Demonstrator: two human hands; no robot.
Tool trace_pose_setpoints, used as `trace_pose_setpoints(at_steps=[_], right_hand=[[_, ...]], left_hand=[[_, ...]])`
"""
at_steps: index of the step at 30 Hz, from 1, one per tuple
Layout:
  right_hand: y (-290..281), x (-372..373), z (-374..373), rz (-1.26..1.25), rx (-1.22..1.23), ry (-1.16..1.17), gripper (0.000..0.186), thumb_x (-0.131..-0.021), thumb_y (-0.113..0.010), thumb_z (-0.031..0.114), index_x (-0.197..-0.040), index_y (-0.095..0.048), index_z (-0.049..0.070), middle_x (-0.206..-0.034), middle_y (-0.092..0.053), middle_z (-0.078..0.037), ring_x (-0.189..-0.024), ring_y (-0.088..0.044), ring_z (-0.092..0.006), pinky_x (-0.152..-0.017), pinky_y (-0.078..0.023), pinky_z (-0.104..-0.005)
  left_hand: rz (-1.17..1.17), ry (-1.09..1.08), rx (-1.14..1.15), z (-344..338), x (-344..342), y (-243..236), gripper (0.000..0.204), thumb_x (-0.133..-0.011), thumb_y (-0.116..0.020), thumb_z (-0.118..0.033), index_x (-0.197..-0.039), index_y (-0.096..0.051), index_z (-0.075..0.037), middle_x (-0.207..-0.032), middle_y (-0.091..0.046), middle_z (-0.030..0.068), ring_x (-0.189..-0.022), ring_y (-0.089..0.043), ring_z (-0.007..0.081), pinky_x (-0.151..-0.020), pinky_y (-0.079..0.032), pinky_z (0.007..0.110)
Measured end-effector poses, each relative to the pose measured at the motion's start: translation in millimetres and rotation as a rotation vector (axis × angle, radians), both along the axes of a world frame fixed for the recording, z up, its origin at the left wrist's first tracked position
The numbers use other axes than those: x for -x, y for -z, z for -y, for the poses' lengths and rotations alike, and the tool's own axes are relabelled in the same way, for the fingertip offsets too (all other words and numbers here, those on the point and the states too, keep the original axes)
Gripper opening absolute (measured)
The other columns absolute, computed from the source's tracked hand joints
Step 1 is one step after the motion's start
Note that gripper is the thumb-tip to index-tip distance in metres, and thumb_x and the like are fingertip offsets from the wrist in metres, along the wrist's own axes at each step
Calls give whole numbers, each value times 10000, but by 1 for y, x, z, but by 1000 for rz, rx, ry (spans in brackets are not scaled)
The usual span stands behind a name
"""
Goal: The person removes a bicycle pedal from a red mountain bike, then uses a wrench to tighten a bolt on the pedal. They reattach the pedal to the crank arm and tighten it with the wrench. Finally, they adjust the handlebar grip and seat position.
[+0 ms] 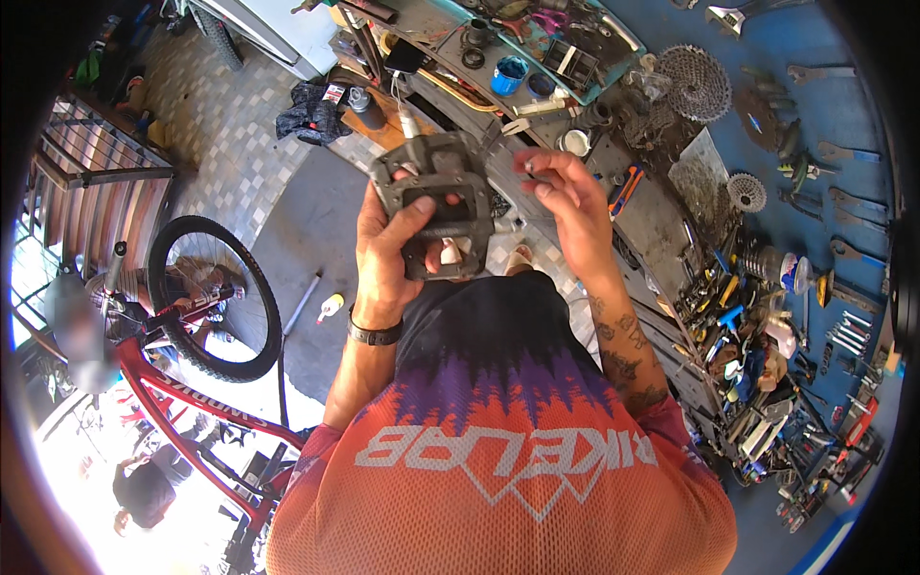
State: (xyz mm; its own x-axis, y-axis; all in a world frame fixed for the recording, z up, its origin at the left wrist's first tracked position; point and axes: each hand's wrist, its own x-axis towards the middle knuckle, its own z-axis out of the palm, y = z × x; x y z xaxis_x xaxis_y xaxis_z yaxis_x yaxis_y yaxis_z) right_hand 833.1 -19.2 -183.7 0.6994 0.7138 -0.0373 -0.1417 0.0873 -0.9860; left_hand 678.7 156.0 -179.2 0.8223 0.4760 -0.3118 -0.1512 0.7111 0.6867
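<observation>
Holding the black openwork metal bicycle pedal (462,230) in the centre of the scene, clamping it between thumb and fingers of the bare left grip (385,244). Curling the bare right grip (577,206) near, to the right, apart from the pedal; not being able to tell whether pinching something small. Seemingly inspecting or preparing the pedal, so probably needing next to steady it and bring right fingertips toward the silver axle (508,226). On the far part of the long grey table (655,230), seeing a round blue plastic tub (509,88), not discerning its contents, and a teal tray (586,99) containing pink-handled scissors (549,20) and mixed tools.
</observation>
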Motion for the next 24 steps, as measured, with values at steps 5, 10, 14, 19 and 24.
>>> trace_pose_setpoints(at_steps=[5,10,14,19,24], right_hand=[[-18,-19,-24,73,-64,-120,244,-1006,-529,58,-1220,-630,0,-1400,-628,-123,-1300,-580,-222,-1103,-438,-387],[-28,-21,-29,212,3,-210,245,-997,-496,4,-1188,-646,-23,-1394,-629,-131,-1269,-586,-209,-1094,-455,-391],[-25,-19,-30,344,-11,-203,223,-975,-516,-29,-1158,-643,-28,-1361,-639,-135,-1234,-599,-209,-1062,-471,-391],[-25,-23,-27,802,69,-154,230,-936,-531,-74,-1110,-660,4,-1301,-650,-135,-1198,-617,-218,-1058,-468,-366],[-29,-23,-25,739,63,-151,173,-923,-547,-73,-1015,-664,16,-1297,-650,-115,-1165,-626,-225,-1026,-483,-366]], left_hand=[[-18,249,25,5,11,-8,440,-936,-617,46,-1334,-442,-20,-1073,-718,236,-589,-682,194,-391,-505,233],[-18,351,76,10,19,-12,458,-918,-659,38,-1320,-448,-19,-1076,-720,236,-626,-689,191,-387,-489,227],[-15,347,68,13,22,-12,419,-918,-669,28,-1286,-472,-12,-1036,-731,223,-607,-676,180,-389,-484,232],[-15,327,44,14,25,-12,429,-913,-672,33,-1292,-475,-4,-1022,-732,215,-624,-681,171,-393,-484,227],[-71,340,-20,14,25,-17,445,-908,-678,35,-1304,-477,5,-1041,-727,200,-695,-703,167,-400,-489,220]])
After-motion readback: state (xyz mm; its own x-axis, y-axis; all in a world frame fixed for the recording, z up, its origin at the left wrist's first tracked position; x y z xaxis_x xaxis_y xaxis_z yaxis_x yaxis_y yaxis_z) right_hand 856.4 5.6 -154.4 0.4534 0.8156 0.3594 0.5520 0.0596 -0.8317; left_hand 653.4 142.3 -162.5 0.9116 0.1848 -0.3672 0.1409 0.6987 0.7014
